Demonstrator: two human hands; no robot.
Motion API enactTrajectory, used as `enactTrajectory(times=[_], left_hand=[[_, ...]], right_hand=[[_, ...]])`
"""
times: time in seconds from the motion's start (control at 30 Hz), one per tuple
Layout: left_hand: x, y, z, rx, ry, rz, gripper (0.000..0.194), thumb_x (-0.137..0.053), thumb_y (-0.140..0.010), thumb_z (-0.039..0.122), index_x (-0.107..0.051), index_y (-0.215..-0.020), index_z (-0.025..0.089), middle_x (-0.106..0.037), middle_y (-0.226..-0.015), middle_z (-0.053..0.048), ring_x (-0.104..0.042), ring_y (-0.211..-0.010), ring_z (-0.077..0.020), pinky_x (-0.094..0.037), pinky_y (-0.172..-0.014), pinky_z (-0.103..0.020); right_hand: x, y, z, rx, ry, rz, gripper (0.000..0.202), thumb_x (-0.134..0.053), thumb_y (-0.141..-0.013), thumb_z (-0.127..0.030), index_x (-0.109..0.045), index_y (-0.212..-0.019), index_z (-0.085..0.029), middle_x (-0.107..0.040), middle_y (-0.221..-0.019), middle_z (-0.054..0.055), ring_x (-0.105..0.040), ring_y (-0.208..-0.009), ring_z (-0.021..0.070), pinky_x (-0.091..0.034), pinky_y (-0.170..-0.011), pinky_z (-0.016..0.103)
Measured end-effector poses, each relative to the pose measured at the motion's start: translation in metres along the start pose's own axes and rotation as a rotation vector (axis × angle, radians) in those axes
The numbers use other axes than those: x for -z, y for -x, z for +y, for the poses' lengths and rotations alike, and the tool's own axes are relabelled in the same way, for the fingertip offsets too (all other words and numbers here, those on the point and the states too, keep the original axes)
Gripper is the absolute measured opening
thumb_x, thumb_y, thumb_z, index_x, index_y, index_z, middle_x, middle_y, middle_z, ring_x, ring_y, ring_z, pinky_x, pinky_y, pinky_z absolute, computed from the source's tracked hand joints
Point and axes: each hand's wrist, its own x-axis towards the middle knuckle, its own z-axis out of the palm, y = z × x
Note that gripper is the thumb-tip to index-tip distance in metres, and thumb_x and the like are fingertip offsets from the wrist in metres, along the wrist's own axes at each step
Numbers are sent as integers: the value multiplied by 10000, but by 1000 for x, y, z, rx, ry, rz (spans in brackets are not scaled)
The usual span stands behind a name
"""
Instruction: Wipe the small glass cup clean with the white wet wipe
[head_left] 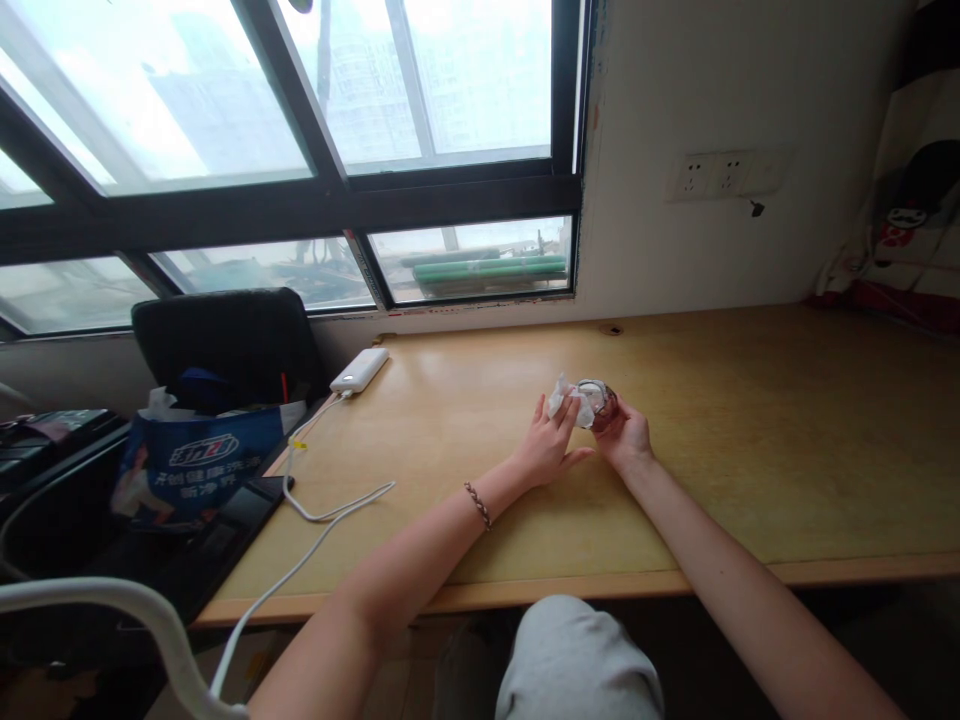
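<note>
A white cable (127, 595) curves nearest. The right hand (628, 437) grips a round object (604, 411); the left hand (549, 446), thumb spread, lays fingers on tissue (558, 398), its hold unclear.

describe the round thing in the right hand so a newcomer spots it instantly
Find the wooden table by the window. Near its middle, the right hand holds a small round object. Its reddish-brown side sets it apart from the crumpled white tissue under the left hand.
</note>
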Motion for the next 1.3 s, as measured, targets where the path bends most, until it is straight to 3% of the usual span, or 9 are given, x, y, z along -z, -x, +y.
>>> enactTrajectory(times=[0.2,0.4,0.5,0.6,0.8,0.93,1.07,1.17,1.3], left_hand=[[7,0,7,-224,-16,-13,776,-306,-769,569,-157,-1313,36,-165,-1364,-210,-36,-1275,-293,-40,-1012,-515],[9,-1,12,-281,-72,13,704,-302,-788,536,-243,-1293,49,-183,-1366,-186,-57,-1274,-298,-35,-1015,-515],[9,-1,12,-219,-88,52,682,-301,-791,531,-254,-1293,72,-189,-1368,-170,-63,-1276,-289,-28,-1015,-514],[9,0,11,-107,-93,82,687,-303,-787,538,-251,-1293,76,-166,-1375,-171,-67,-1276,-285,-26,-1015,-510],[7,0,8,44,-45,118,720,-323,-777,543,-193,-1309,75,-195,-1363,-192,-91,-1274,-287,-68,-1007,-509],[1,1,5,133,53,157,704,-371,-774,519,-227,-1286,58,-329,-1293,-211,-238,-1232,-295,-196,-989,-471],[-5,1,-1,197,181,180,639,-442,-752,499,-337,-1207,64,-457,-1170,-201,-417,-1104,-279,-347,-897,-408],[-7,1,-3,296,297,178,512,-472,-742,486,-439,-1095,118,-544,-1028,-137,-521,-934,-231,-414,-785,-346],[-9,0,-5,408,471,126,316,-454,-765,451,-528,-840,153,-569,-734,-30,-520,-649,-135,-405,-596,-243]], right_hand=[[7,-5,1,35,15,65,256,-375,-788,-186,-612,-691,-171,-660,-652,5,-611,-610,116,-496,-595,223],[4,-1,6,-67,109,-46,255,-375,-778,-208,-617,-730,-144,-660,-698,40,-613,-660,147,-493,-664,262],[-1,3,9,-160,121,-133,263,-374,-782,-235,-617,-780,-134,-662,-764,58,-614,-708,156,-488,-674,263],[-2,5,11,-186,116,-142,241,-385,-780,-228,-614,-794,-153,-662,-741,37,-611,-665,147,-492,-623,260],[0,3,8,-89,96,-103,259,-377,-775,-197,-620,-837,-132,-663,-829,57,-612,-758,156,-493,-682,276],[1,2,4,-44,109,-117,243,-384,-777,-211,-618,-762,-148,-659,-752,52,-615,-727,165,-499,-693,311],[-1,4,2,-6,117,-103,218,-406,-778,-211,-600,-689,-167,-637,-636,21,-607,-623,143,-511,-621,289],[-3,4,2,10,96,-38,184,-434,-777,-189,-593,-689,-166,-637,-636,7,-601,-589,118,-506,-583,244],[-2,1,2,47,90,-25,114,-497,-763,-199,-582,-696,-164,-630,-621,-6,-583,-543,103,-496,-549,222]])
